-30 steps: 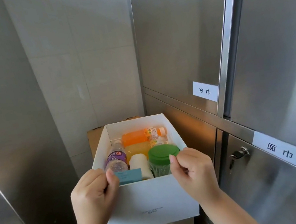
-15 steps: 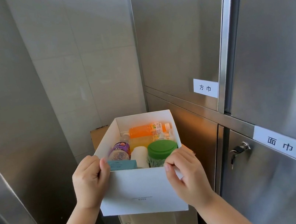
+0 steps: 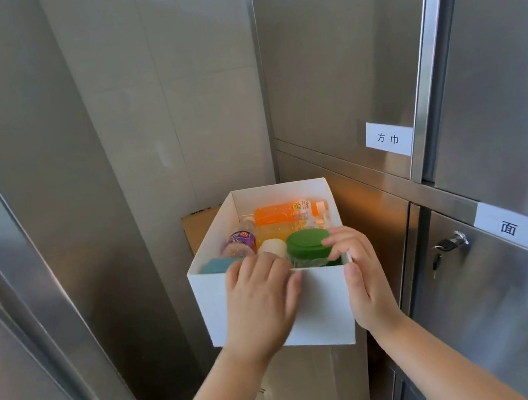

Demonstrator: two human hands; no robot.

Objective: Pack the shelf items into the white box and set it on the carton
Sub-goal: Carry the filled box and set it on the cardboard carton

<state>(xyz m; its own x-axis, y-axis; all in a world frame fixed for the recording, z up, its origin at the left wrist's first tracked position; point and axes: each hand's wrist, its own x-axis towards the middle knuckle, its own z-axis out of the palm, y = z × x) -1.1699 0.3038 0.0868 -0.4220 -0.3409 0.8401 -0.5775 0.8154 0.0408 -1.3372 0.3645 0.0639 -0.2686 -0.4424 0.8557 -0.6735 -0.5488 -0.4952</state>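
Observation:
The white box [image 3: 321, 308] stands on a brown carton [image 3: 200, 230] in the corner. Inside lie an orange bottle [image 3: 273, 214], a purple-labelled bottle [image 3: 240, 241], a white roll [image 3: 271, 246], a blue pack [image 3: 215, 265] and a green-lidded jar [image 3: 304, 245]. My left hand [image 3: 260, 304] lies over the middle of the box's front wall, fingers curled over the rim, thumb outside. My right hand [image 3: 359, 274] grips the front right corner, with fingers inside against the green lid and thumb on the front wall.
Steel cabinet doors [image 3: 355, 64] with white labels line the right side, and a key sits in a lock [image 3: 449, 244] close to the box. A tiled wall [image 3: 172, 110] closes the back. A steel door [image 3: 3, 241] stands at the left.
The box has gone farther into the corner. My left hand slid from the front left corner to the middle of the front wall. My right fingers reached over the rim.

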